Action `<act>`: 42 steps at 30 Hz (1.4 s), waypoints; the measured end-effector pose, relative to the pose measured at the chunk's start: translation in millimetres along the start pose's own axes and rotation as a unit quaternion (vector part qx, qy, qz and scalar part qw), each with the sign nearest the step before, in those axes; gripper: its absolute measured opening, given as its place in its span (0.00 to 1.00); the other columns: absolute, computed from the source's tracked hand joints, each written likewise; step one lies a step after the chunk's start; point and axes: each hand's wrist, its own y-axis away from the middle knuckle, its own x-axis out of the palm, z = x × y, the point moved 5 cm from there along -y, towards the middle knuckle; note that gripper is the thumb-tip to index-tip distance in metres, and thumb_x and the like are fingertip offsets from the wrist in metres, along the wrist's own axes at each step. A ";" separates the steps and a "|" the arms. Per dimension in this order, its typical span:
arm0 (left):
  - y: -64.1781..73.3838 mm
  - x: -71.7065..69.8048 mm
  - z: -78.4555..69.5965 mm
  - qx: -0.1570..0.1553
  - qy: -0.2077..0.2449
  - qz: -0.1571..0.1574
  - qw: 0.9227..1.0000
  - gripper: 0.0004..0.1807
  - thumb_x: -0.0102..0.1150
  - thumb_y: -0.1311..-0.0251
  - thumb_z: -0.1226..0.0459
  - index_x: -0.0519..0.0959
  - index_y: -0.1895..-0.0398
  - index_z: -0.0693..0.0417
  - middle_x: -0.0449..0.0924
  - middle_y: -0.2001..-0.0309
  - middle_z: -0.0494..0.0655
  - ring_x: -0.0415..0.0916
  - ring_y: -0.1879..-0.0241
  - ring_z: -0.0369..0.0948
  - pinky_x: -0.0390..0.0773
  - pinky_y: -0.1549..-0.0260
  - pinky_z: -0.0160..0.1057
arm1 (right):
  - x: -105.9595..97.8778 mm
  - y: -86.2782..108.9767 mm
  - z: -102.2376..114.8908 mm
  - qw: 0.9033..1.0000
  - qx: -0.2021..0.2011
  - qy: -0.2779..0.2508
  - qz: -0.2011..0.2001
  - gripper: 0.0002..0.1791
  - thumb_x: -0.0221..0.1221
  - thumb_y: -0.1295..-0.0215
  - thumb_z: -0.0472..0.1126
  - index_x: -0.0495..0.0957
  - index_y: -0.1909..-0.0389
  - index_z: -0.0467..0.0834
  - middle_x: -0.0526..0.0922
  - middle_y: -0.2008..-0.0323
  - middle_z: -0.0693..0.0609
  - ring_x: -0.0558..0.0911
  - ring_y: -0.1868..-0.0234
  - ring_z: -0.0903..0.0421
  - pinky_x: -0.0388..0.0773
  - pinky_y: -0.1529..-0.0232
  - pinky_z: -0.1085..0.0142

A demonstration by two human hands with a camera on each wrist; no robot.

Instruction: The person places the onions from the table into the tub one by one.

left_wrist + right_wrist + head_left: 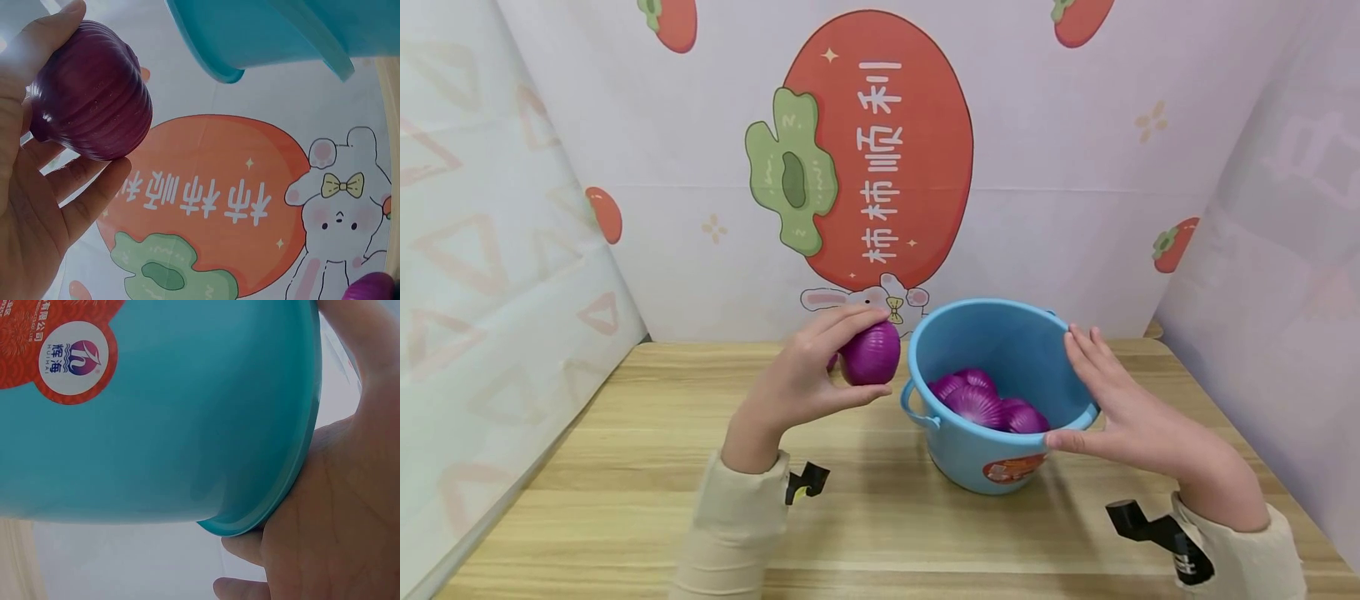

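My left hand [808, 367] grips a purple onion [872, 354] between thumb and fingers, raised to the left of a blue bucket [981, 462]. The left wrist view also has this onion [94, 94] against the fingers. Several purple onions [977, 406] lie inside the bucket. My right hand [1131, 412] rests on the bucket's right rim, its fingers nearly straight and its thumb at the front edge. In the right wrist view, the palm [331, 506] lies along the rim. Another onion [372, 287] shows at the left wrist view's corner; the held onion mostly hides it in the head view.
The bucket stands on a wood-grain table [647, 467]. Its handle [917, 408] hangs on the left side. A printed backdrop [1037, 208] with a large persimmon rises behind the table, and pale side panels [490, 250] flank it.
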 end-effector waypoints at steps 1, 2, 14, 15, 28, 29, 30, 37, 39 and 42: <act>-0.7 0.9 -0.9 0.002 0.002 -0.003 1.000 0.42 0.81 0.58 0.58 0.75 0.36 0.55 0.76 0.38 0.49 0.72 0.38 0.45 0.85 0.52 0.41 | -0.1 -0.1 -0.1 1.000 0.000 -0.001 0.000 0.68 0.71 0.46 0.58 0.32 0.21 0.42 0.28 0.19 0.47 0.23 0.21 0.43 0.49 0.40 0.21; -1.4 2.1 -1.6 0.003 0.004 -0.004 1.000 0.42 0.81 0.58 0.57 0.75 0.36 0.55 0.76 0.38 0.49 0.72 0.38 0.45 0.85 0.51 0.41 | -0.1 -0.1 -0.2 1.000 0.000 -0.001 0.000 0.68 0.71 0.46 0.58 0.32 0.21 0.42 0.28 0.19 0.47 0.23 0.21 0.43 0.49 0.39 0.21; -8.3 15.4 -11.0 0.009 0.038 0.001 0.999 0.43 0.81 0.56 0.58 0.73 0.34 0.55 0.74 0.35 0.50 0.70 0.34 0.45 0.82 0.46 0.41 | -0.4 -0.3 -1.0 1.000 0.000 0.006 0.001 0.67 0.71 0.46 0.58 0.32 0.21 0.43 0.29 0.19 0.48 0.24 0.21 0.43 0.53 0.41 0.21; -9.6 16.1 -12.6 0.014 0.041 0.000 0.999 0.43 0.81 0.57 0.58 0.73 0.34 0.55 0.74 0.35 0.50 0.70 0.34 0.45 0.82 0.46 0.40 | -0.3 -0.1 -1.1 1.000 0.000 0.008 0.001 0.67 0.71 0.46 0.58 0.32 0.20 0.43 0.29 0.19 0.47 0.24 0.21 0.43 0.54 0.42 0.21; -26.5 31.7 -25.5 0.047 0.036 0.003 0.998 0.43 0.79 0.55 0.55 0.73 0.34 0.56 0.74 0.35 0.49 0.69 0.32 0.43 0.79 0.43 0.35 | 0.4 0.3 -1.6 1.000 0.000 0.007 0.000 0.67 0.71 0.46 0.58 0.33 0.20 0.44 0.29 0.19 0.48 0.24 0.21 0.42 0.54 0.43 0.20; -27.0 33.0 -25.9 0.049 0.034 0.003 0.998 0.43 0.79 0.55 0.54 0.73 0.34 0.55 0.74 0.35 0.49 0.69 0.32 0.43 0.79 0.42 0.35 | 0.2 0.3 -1.6 1.000 -0.001 0.006 -0.001 0.67 0.71 0.46 0.58 0.33 0.20 0.44 0.29 0.19 0.48 0.24 0.21 0.42 0.54 0.43 0.20; -27.5 34.4 -26.4 0.051 0.033 0.002 0.998 0.42 0.79 0.54 0.54 0.73 0.34 0.55 0.74 0.35 0.49 0.69 0.32 0.43 0.79 0.42 0.35 | 0.1 0.3 -1.6 1.000 -0.001 0.007 -0.001 0.67 0.71 0.46 0.58 0.33 0.20 0.44 0.29 0.19 0.48 0.24 0.21 0.42 0.54 0.43 0.20; -31.4 45.8 -26.2 0.053 0.022 0.009 0.998 0.43 0.79 0.54 0.53 0.72 0.33 0.54 0.74 0.35 0.48 0.69 0.33 0.43 0.78 0.42 0.35 | -0.1 0.2 -1.7 1.000 0.000 0.015 0.001 0.66 0.70 0.46 0.58 0.33 0.20 0.44 0.29 0.19 0.47 0.25 0.21 0.42 0.56 0.44 0.20; -32.9 49.5 -25.0 0.053 0.022 0.012 0.998 0.43 0.78 0.53 0.53 0.72 0.33 0.55 0.74 0.35 0.49 0.69 0.33 0.43 0.78 0.42 0.34 | -0.1 0.2 -1.9 1.000 0.001 0.017 0.000 0.66 0.70 0.46 0.58 0.33 0.20 0.44 0.29 0.19 0.47 0.25 0.21 0.41 0.56 0.45 0.20; -34.8 54.1 -22.4 0.053 0.021 0.012 0.998 0.43 0.78 0.53 0.52 0.72 0.33 0.55 0.74 0.35 0.49 0.70 0.34 0.42 0.78 0.43 0.33 | -0.1 0.3 -2.2 1.000 0.001 0.018 0.000 0.66 0.70 0.46 0.58 0.33 0.20 0.44 0.29 0.19 0.47 0.25 0.21 0.41 0.56 0.45 0.20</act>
